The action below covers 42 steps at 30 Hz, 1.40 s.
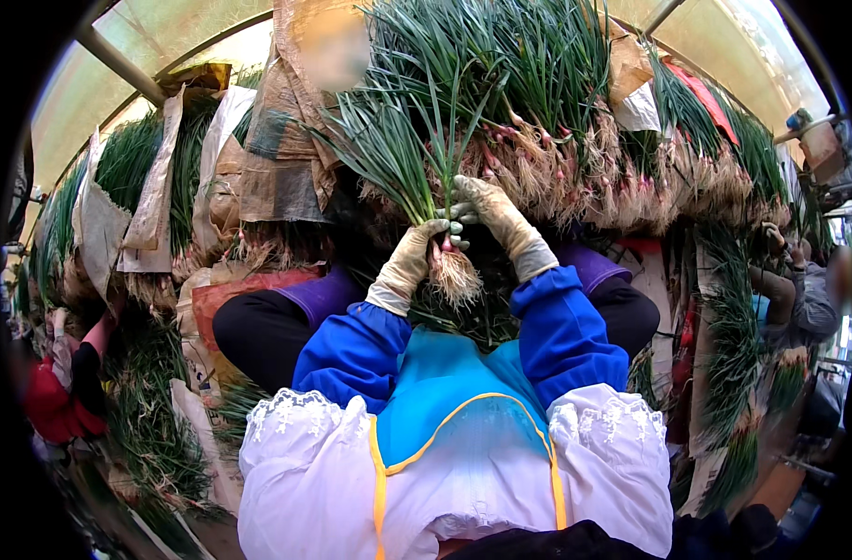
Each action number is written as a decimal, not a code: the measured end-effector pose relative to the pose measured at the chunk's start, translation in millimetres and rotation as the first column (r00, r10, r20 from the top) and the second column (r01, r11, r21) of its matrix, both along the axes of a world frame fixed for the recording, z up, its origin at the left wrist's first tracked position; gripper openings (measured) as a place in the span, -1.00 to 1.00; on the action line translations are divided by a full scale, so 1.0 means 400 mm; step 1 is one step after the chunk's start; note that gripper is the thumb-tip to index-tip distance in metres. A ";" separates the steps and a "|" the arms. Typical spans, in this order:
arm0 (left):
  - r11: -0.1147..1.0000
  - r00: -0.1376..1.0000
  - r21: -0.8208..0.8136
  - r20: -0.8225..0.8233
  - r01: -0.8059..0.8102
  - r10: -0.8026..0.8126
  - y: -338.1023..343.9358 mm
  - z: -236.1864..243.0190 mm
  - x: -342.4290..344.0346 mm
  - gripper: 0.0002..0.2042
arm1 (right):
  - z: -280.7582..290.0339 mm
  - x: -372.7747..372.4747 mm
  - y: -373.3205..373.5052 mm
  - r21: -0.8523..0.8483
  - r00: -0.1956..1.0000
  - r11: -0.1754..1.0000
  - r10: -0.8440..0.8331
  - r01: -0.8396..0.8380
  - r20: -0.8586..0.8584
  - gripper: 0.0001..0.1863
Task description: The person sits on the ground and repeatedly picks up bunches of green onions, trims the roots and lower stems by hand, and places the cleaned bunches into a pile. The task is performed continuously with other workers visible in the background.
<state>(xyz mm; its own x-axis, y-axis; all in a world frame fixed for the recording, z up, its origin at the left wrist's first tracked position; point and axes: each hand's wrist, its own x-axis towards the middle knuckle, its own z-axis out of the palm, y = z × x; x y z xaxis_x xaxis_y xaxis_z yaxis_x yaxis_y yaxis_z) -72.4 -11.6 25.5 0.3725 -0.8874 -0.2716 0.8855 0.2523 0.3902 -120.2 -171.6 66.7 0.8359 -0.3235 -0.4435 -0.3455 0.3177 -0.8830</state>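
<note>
In front of my chest is a small bunch of spring onions [455, 278], its green leaves pointing up and away, its pinkish bulbs and pale roots hanging toward me. My left hand [407, 263], in a cream work glove, is closed round the stems just above the bulbs. The right hand [493, 213], gloved the same way, pinches at stalks on the bunch's right side, with its fingers partly curled against them. Just beyond my hands lies a large heap of spring onions [538, 159], roots facing me.
Brown woven sacking [286, 159] drapes over the heap at the left. More spring onions [155, 411] lie low on the left, and others [729, 345] on the right. A person in red [57, 401] is at far left; another in grey [816, 299] is at far right.
</note>
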 end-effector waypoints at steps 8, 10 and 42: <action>0.965 0.970 0.223 -0.162 -0.141 0.179 -0.044 -0.008 -0.024 -0.85 | -0.088 0.079 0.108 0.255 0.764 0.791 -0.608 0.557 0.216 -0.80; 0.993 0.981 0.043 -0.158 -0.107 0.113 -0.033 0.020 -0.026 -0.82 | -0.136 0.076 0.073 0.818 0.701 0.568 -0.619 0.090 0.353 -0.75; 0.860 0.985 0.480 0.055 -0.172 0.166 0.007 -0.001 -0.021 -0.78 | -0.018 0.240 0.074 -0.561 0.968 0.803 -0.076 0.203 0.241 -0.66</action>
